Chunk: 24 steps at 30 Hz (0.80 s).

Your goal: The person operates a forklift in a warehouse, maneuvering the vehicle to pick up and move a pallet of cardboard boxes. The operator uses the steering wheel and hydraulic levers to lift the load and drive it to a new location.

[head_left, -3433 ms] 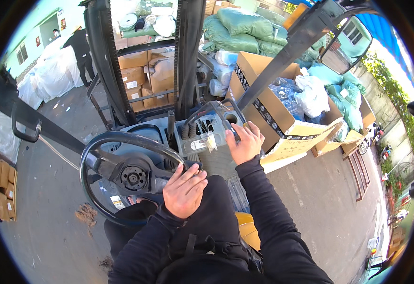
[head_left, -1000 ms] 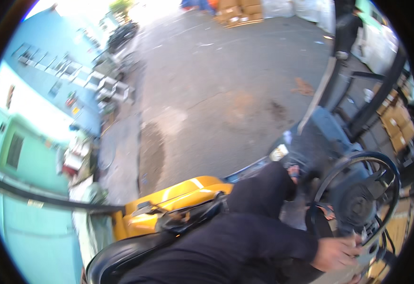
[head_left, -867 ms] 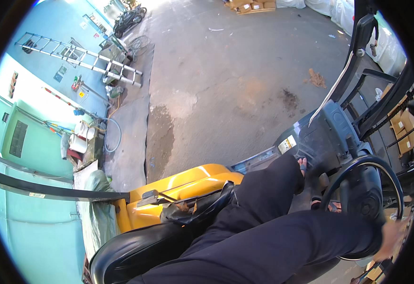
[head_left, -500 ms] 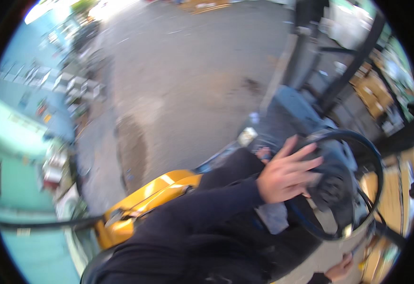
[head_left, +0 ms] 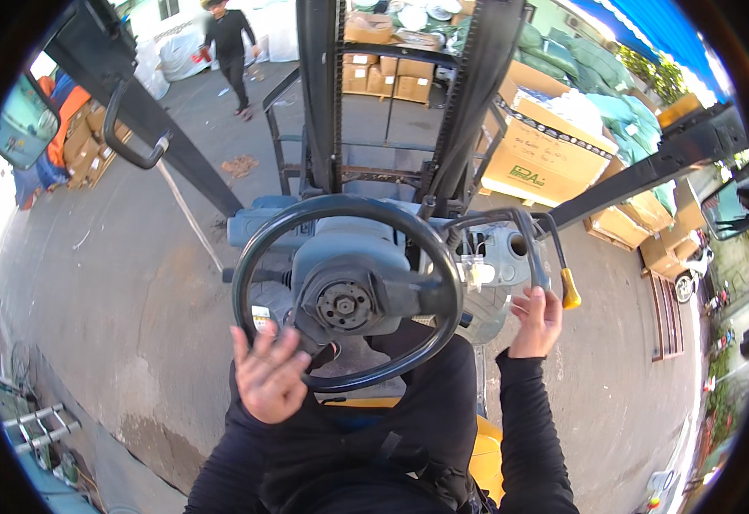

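Note:
A black steering wheel (head_left: pixel 452 291) with a bare, bolt-holed hub (head_left: pixel 344 307) stands in front of my lap. Over the lower left of its rim, my left hand (head_left: pixel 273 374) is spread open, fingers apart; whether the palm touches the rim I cannot tell. To the right of the wheel, my right hand (head_left: pixel 537 324) has its fingers closed around the lower end of a curved dark lever (head_left: pixel 528 236). Just beyond those fingers is a second lever with a yellow knob (head_left: pixel 570 289), which the hand does not hold.
Ahead rises the forklift's black mast (head_left: pixel 323 103). Beyond it are stacked cartons (head_left: pixel 396 73) and a large open carton (head_left: pixel 541 141) with green sacks (head_left: pixel 563 60). A person in dark clothes (head_left: pixel 230 47) is on foot at the far left. A ladder (head_left: pixel 44 427) lies at lower left.
The view has swung from the left side to straight ahead. My left hand stays spread by the wheel. The right hand, earlier blurred at the lower edge, now shows clearly on the lever.

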Each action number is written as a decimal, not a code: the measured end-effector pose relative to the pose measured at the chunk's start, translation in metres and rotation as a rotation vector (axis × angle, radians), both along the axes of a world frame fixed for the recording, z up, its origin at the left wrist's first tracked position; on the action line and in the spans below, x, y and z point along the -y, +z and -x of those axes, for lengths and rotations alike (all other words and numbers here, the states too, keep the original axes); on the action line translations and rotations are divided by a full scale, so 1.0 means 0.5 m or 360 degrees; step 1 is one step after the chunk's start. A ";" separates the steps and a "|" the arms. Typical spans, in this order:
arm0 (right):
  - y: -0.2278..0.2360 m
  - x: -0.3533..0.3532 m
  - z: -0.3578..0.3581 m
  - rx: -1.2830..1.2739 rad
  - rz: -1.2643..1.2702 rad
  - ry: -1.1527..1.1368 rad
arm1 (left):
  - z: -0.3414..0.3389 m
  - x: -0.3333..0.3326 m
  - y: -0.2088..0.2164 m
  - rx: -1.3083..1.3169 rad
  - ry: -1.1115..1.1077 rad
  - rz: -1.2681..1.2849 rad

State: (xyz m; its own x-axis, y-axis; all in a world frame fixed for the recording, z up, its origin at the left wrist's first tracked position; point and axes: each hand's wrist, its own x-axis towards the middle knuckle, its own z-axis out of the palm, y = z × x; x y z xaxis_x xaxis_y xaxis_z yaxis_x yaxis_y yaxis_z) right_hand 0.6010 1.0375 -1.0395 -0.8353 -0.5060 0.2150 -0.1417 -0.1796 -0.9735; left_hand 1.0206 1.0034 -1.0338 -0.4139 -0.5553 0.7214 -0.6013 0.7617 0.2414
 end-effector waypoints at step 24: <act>0.271 -0.059 -0.048 -0.0907 0.0016 0.0649 | 0.284 -0.059 0.002 -0.0210 -0.0696 -0.0190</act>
